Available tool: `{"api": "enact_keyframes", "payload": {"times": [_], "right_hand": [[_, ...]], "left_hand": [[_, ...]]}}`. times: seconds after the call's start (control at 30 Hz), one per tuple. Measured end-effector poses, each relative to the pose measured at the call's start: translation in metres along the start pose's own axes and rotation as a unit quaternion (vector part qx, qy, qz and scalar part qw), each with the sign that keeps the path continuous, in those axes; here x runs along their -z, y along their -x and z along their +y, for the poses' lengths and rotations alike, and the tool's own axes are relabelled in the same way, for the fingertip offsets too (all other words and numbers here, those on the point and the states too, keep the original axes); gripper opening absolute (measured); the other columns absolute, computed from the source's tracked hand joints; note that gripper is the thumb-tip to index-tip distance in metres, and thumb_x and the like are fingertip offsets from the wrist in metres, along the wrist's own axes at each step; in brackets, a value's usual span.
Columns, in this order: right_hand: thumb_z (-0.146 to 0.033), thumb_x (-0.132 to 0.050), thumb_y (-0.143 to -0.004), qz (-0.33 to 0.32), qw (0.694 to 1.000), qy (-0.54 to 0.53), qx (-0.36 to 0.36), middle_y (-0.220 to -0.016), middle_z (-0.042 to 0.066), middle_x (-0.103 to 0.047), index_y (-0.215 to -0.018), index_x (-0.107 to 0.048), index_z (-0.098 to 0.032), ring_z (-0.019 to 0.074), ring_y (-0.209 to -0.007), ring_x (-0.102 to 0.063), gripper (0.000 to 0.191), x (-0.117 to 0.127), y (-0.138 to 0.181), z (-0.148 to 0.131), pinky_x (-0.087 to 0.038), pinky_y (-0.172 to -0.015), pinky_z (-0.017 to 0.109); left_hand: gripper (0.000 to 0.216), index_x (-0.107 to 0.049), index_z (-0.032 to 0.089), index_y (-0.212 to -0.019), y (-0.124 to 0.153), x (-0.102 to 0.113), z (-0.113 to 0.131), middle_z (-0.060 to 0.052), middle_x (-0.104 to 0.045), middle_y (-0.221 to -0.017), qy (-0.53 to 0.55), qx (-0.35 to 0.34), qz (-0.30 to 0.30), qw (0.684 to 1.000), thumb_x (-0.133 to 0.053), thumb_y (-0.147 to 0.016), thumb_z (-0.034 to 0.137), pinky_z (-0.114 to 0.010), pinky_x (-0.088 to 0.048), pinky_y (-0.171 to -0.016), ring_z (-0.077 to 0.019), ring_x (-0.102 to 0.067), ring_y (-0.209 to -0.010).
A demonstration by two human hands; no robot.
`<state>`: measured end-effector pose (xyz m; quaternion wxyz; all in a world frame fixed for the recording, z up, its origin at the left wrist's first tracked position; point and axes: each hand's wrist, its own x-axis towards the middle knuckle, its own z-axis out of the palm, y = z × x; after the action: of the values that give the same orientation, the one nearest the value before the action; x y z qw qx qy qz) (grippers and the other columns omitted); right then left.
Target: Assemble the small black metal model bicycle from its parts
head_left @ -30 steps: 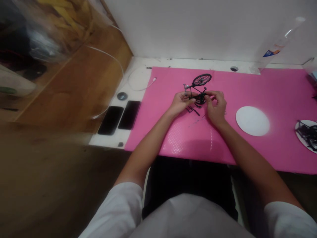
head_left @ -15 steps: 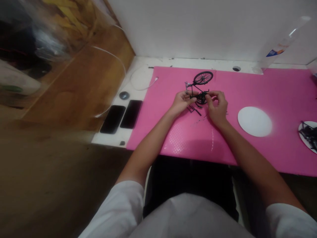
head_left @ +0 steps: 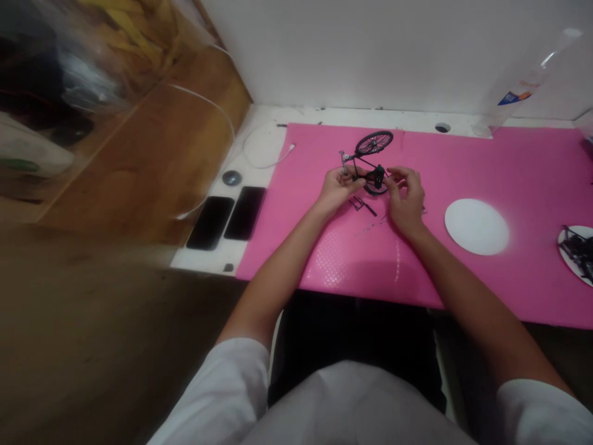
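A small black model bicycle (head_left: 365, 162) is held tilted over the pink mat, one spoked wheel pointing away from me. My left hand (head_left: 341, 188) is closed on its frame, thumb and fingers around the middle. The thumb and fingers of my right hand (head_left: 404, 193) are bent at the near wheel and the pedal area, pinching at the bicycle; the exact spot they grip is partly hidden. Just below my hands lies a small black rack-like part (head_left: 364, 204). Several tiny pieces (head_left: 370, 227) are scattered on the mat near it.
The pink mat (head_left: 463, 161) covers the table. Right of my hands is a white plate (head_left: 477, 227); farther right, another plate (head_left: 574, 267) holds black parts. Two phones (head_left: 245, 213), a round dark object (head_left: 232, 178) and a white cable (head_left: 271, 165) lie left. A clear bottle (head_left: 514, 96) stands behind.
The bicycle has turned slightly in my hands, its far wheel and handlebar shifting a little to the left. My hands stay in nearly the same place.
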<state>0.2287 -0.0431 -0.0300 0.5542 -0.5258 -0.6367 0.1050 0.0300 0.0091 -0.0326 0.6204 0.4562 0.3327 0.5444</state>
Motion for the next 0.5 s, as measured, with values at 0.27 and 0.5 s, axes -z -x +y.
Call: {"api": "enact_keyframes", "payload": {"times": [0.27, 0.5], "right_hand": [[-0.082, -0.056, -0.108, -0.014, 0.999, 0.028, 0.02, -0.1, 0.007, -0.078, -0.098, -0.078, -0.028, 0.0293, -0.101, -0.068, 0.059, 0.002, -0.003, 0.005, -0.058, -0.094, 0.052], [-0.09, -0.057, -0.104, -0.027, 0.999, 0.035, 0.021, -0.099, 0.007, -0.078, -0.097, -0.077, -0.028, 0.0296, -0.1, -0.066, 0.065, -0.001, -0.003, 0.008, -0.057, -0.095, 0.053]], "left_hand": [[0.017, -0.087, 0.019, -0.091, 0.007, -0.01, 0.016, -0.007, -0.088, -0.107, -0.037, -0.049, 0.003, 0.998, -0.089, -0.082, 0.004, -0.041, -0.065, -0.112, -0.0219, -0.084, -0.106], [0.017, -0.087, 0.02, -0.083, 0.004, -0.011, 0.016, -0.005, -0.088, -0.1, -0.041, -0.038, 0.02, 0.998, -0.092, -0.079, 0.004, -0.046, -0.063, -0.115, -0.0239, -0.085, -0.106]]}}
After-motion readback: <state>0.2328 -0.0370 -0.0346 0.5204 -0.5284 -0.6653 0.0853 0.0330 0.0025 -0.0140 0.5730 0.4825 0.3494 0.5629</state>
